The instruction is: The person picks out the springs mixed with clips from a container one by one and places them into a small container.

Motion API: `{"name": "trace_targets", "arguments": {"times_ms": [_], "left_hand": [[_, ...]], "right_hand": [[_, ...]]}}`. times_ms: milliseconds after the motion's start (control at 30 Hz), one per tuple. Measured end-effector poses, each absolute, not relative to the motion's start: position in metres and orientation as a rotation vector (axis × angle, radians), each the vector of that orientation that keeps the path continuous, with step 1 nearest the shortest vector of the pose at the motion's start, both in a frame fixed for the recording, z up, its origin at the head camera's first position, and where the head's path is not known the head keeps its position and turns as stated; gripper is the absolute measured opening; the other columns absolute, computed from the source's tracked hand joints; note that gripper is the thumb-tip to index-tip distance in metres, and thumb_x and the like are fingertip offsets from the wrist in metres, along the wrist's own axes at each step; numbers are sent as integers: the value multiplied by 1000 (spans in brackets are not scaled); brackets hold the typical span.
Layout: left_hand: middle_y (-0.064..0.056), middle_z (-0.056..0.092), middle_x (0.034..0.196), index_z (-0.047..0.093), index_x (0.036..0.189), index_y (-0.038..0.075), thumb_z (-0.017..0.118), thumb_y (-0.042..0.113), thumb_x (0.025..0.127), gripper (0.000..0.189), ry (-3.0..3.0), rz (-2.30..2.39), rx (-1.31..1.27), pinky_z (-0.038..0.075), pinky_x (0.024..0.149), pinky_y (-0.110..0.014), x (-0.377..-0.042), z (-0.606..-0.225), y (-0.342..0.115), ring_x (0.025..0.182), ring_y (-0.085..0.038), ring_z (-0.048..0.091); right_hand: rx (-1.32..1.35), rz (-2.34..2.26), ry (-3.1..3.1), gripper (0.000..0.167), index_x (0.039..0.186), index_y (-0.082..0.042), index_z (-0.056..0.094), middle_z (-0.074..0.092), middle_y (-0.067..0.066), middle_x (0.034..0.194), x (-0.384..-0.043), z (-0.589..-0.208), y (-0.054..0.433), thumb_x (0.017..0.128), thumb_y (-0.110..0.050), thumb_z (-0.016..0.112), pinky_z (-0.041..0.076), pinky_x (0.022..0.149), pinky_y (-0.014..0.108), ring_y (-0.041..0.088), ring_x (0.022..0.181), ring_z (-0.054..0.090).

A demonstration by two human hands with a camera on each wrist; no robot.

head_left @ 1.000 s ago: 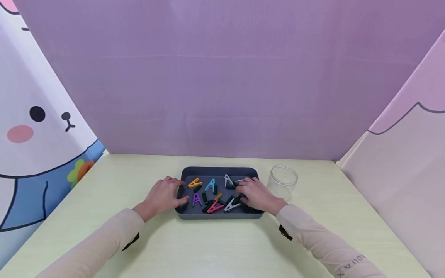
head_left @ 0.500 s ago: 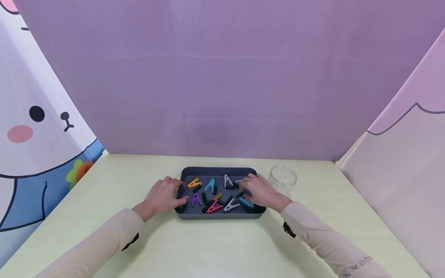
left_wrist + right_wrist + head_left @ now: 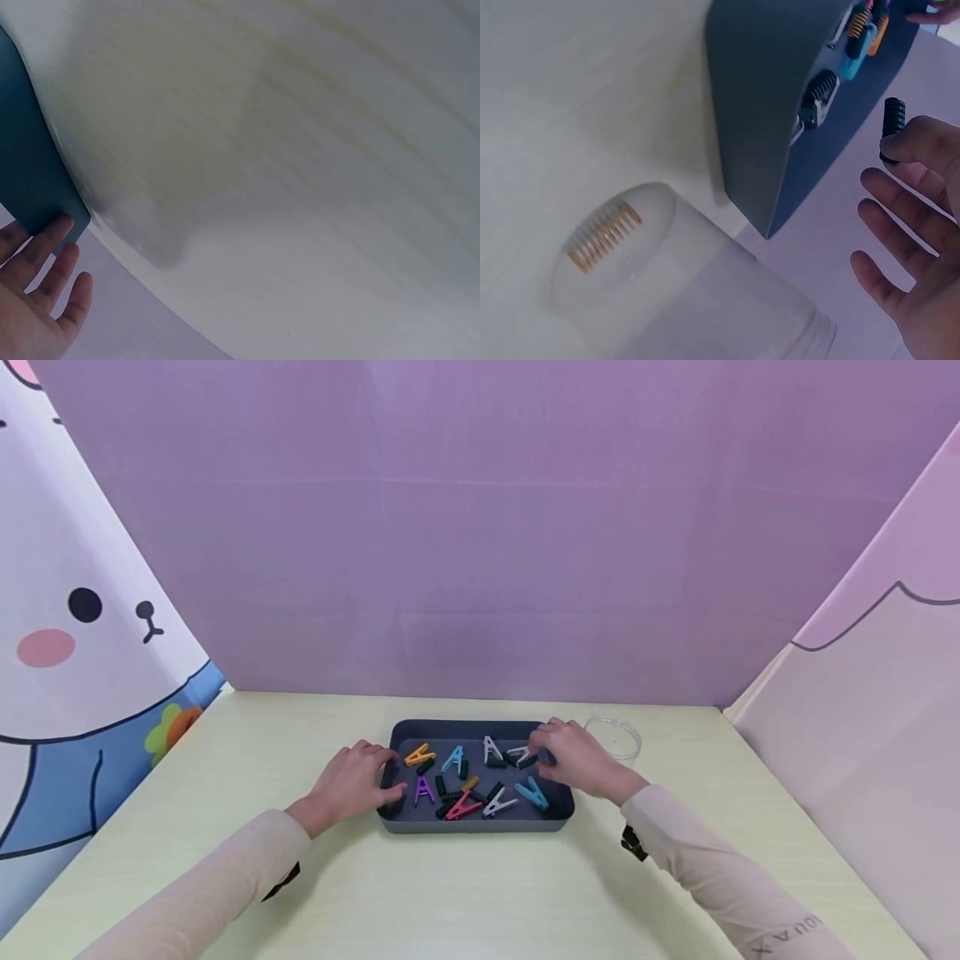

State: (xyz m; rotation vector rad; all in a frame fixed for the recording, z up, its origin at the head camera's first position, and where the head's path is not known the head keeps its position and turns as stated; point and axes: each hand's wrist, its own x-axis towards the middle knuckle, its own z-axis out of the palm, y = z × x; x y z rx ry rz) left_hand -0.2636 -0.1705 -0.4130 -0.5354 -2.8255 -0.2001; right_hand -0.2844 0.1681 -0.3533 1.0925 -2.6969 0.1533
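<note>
A dark grey tray (image 3: 480,827) holds coloured clips and small coil springs. My left hand (image 3: 347,787) holds its left end, thumb and index finger over the rim; other fingers are against its outer wall (image 3: 37,150) in the left wrist view. In the right wrist view, my right hand (image 3: 922,217) pinches a black coil spring (image 3: 894,116) between thumb and index finger, the remaining fingers spread. From the head, this hand (image 3: 583,766) is over the tray's right side, near a white clip (image 3: 519,752) and above a blue clip (image 3: 532,793).
Right of the tray stands a clear jar (image 3: 742,300), partly behind my right hand from the head, with a copper-coloured spring (image 3: 604,236) at its bottom. Yellow (image 3: 420,755), purple (image 3: 423,789) and red clips (image 3: 462,807) lie in the tray. A purple backdrop (image 3: 480,568) rises behind the table.
My right hand has lifted the black spring and moved right and slightly away, uncovering the blue clip and a white clip. The left hand and tray stay in place.
</note>
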Motion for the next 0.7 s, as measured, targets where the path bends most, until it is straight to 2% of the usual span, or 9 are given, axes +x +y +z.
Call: {"name": "trace_targets", "arguments": {"times_ms": [133,700], "left_hand": [[-9,66,104,65,107,10,65,53,73,54,-2825,-199,-535,49,77,-44,-264,-413,-171,95,-25,57],[-10,66,104,65,107,10,65,53,73,55,-2826,-195,-533,49,77,-43,-263,-413,-170,96,-26,57]], "right_hand": [[1053,187,-2724,18,93,-12,66,65,-2,93,-284,-347,172,75,-13,70,44,77,37,16,88,55],[933,280,-2679,14,88,-8,65,66,2,89,-295,-326,205,75,-9,69,46,76,41,21,86,56]]}}
